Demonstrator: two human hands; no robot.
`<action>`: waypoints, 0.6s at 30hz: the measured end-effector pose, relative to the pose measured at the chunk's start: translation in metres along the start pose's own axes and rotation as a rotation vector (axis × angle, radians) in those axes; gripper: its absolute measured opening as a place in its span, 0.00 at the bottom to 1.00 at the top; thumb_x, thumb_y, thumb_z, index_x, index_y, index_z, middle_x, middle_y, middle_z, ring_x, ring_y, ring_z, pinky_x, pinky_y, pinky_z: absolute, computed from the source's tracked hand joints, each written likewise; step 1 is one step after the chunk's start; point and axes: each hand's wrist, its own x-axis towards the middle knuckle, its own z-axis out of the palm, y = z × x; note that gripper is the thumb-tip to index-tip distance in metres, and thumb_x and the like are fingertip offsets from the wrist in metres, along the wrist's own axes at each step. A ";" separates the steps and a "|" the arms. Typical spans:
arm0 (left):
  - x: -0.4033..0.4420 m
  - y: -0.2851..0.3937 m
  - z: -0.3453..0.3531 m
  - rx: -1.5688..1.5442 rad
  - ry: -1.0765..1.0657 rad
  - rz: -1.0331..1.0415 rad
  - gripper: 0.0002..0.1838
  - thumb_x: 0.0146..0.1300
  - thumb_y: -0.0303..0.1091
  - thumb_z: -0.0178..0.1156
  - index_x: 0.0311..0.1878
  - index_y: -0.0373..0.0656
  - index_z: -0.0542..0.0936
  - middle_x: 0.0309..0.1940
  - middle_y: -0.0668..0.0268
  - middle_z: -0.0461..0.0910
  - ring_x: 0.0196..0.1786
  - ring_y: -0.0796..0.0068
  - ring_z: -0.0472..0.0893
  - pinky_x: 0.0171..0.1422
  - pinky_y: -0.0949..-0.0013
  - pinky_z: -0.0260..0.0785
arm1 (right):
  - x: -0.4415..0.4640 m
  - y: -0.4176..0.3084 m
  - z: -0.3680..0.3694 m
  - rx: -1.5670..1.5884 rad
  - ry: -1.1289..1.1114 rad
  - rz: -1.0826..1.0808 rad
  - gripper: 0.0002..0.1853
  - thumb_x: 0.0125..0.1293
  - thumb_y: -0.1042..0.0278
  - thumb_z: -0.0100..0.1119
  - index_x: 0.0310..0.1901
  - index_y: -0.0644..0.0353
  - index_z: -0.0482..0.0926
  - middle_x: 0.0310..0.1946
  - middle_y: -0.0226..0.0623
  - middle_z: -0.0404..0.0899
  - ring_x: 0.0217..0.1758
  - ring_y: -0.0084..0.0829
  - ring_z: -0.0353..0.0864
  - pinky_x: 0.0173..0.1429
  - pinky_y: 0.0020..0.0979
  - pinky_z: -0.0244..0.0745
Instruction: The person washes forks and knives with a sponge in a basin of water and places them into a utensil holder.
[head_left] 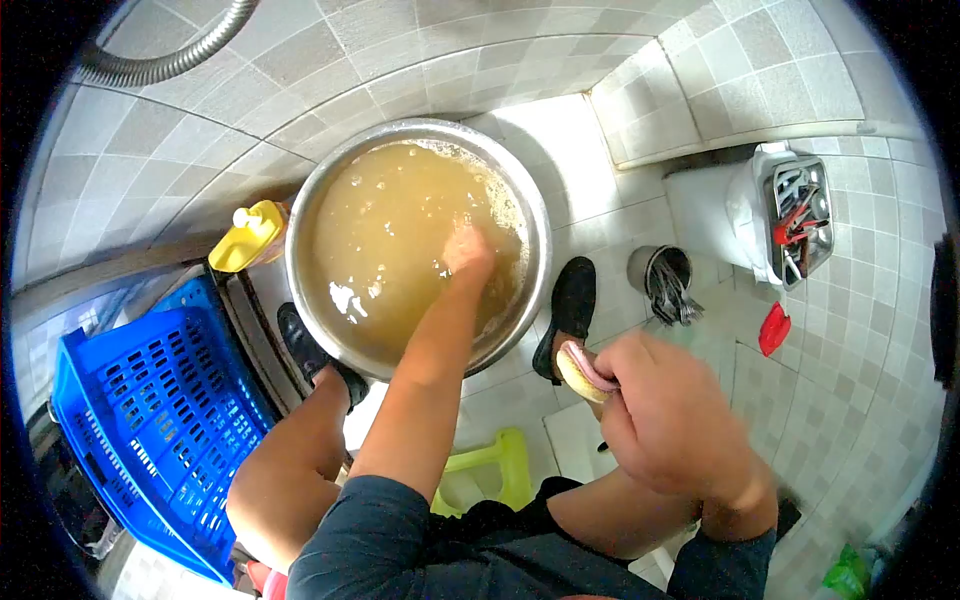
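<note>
Right hand (675,415), nearest the camera: grip closed on a folded pink-and-yellow sponge (578,378), which protrudes from the fingertips, its long axis slanting forward and left. Ahead and left of this grip, apart from the sponge, stands the metal basin (543,240). Left hand (468,252), nearer the basin's center: fingers hidden in cloudy water (380,230), grip state indeterminable. Open floor (610,225) separates the basin's right edge from the utensil pot (640,268).

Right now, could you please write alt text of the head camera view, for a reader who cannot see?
The person's left hand dips into cloudy water in a large metal basin; the right hand holds a yellow and pink pad. A blue basket is at the picture's left.
</note>
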 end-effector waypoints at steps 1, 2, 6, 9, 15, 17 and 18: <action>0.000 -0.004 0.004 0.001 -0.003 0.001 0.24 0.62 0.49 0.64 0.54 0.42 0.82 0.55 0.50 0.82 0.58 0.52 0.82 0.61 0.53 0.75 | 0.000 0.002 0.000 0.000 -0.001 0.003 0.09 0.58 0.79 0.53 0.40 0.61 0.72 0.31 0.48 0.75 0.33 0.56 0.74 0.36 0.50 0.68; -0.001 -0.009 0.008 0.087 0.048 0.086 0.22 0.63 0.48 0.63 0.54 0.43 0.82 0.56 0.51 0.81 0.59 0.53 0.81 0.61 0.53 0.75 | 0.000 0.004 0.001 -0.005 -0.006 0.008 0.09 0.57 0.79 0.53 0.40 0.61 0.72 0.31 0.48 0.74 0.33 0.55 0.74 0.36 0.50 0.67; 0.009 -0.022 0.020 0.239 0.421 0.387 0.16 0.67 0.37 0.57 0.56 0.45 0.81 0.56 0.54 0.81 0.57 0.57 0.83 0.58 0.56 0.77 | -0.002 0.006 0.003 0.007 -0.013 0.028 0.10 0.56 0.79 0.54 0.41 0.60 0.72 0.31 0.48 0.73 0.33 0.55 0.74 0.36 0.50 0.67; 0.010 -0.011 -0.007 0.562 -0.030 0.442 0.25 0.67 0.43 0.59 0.65 0.48 0.75 0.67 0.55 0.72 0.62 0.56 0.78 0.62 0.49 0.73 | -0.003 0.006 0.002 -0.001 -0.008 -0.003 0.11 0.55 0.79 0.54 0.41 0.61 0.72 0.32 0.48 0.73 0.34 0.54 0.74 0.37 0.49 0.68; -0.004 -0.028 -0.038 0.827 0.081 0.799 0.18 0.71 0.36 0.50 0.60 0.50 0.80 0.67 0.55 0.71 0.74 0.57 0.65 0.69 0.48 0.65 | -0.005 0.003 0.000 0.018 -0.020 -0.005 0.11 0.54 0.80 0.54 0.41 0.63 0.71 0.33 0.49 0.73 0.35 0.54 0.74 0.39 0.49 0.69; -0.003 -0.019 -0.045 0.994 0.040 0.794 0.19 0.71 0.37 0.50 0.63 0.51 0.78 0.71 0.56 0.67 0.76 0.56 0.63 0.72 0.47 0.61 | -0.006 0.003 0.000 0.021 -0.015 0.003 0.11 0.55 0.80 0.54 0.41 0.63 0.71 0.33 0.48 0.73 0.35 0.54 0.74 0.39 0.49 0.69; -0.004 -0.015 -0.049 1.159 -0.002 0.785 0.21 0.72 0.39 0.49 0.65 0.51 0.76 0.74 0.57 0.64 0.77 0.55 0.60 0.75 0.45 0.56 | -0.007 0.003 0.000 0.022 -0.013 0.011 0.11 0.55 0.80 0.54 0.41 0.63 0.71 0.33 0.48 0.74 0.35 0.54 0.74 0.39 0.49 0.69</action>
